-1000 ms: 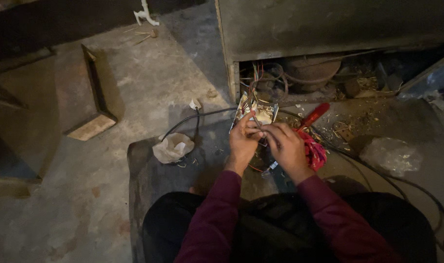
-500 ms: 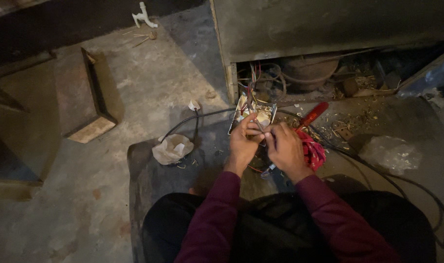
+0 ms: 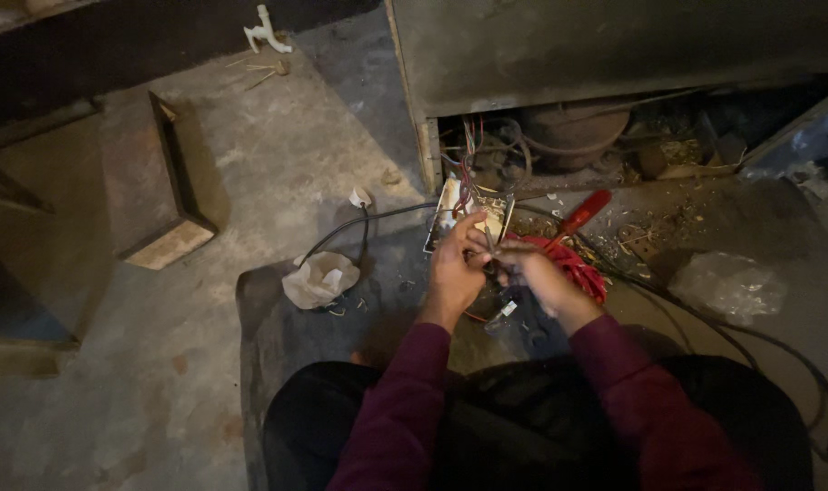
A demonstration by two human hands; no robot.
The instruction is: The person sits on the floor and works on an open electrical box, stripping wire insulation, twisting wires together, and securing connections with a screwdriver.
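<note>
Thin metal, pale and narrow, is all that shows of the small part (image 3: pixel 489 244) you hold between your two hands, low over the dark mat (image 3: pixel 278 336) in front of your knees and just ahead of the open base of the grey cabinet (image 3: pixel 614 45). Your left hand (image 3: pixel 455 268) has its fingers curled in and pinched on it; your right hand (image 3: pixel 537 273) closes round it from the other side. Its shape is hard to make out in the dim light, and your fingers hide most of it. Behind it lies a whitish plate (image 3: pixel 450 214) with red wires. A red-handled screwdriver (image 3: pixel 578 216) rests just beside your right hand, over a red bundle (image 3: pixel 578 273). A crumpled white rag (image 3: pixel 316 280) lies to the left, beside a black cable (image 3: pixel 359 225).
</note>
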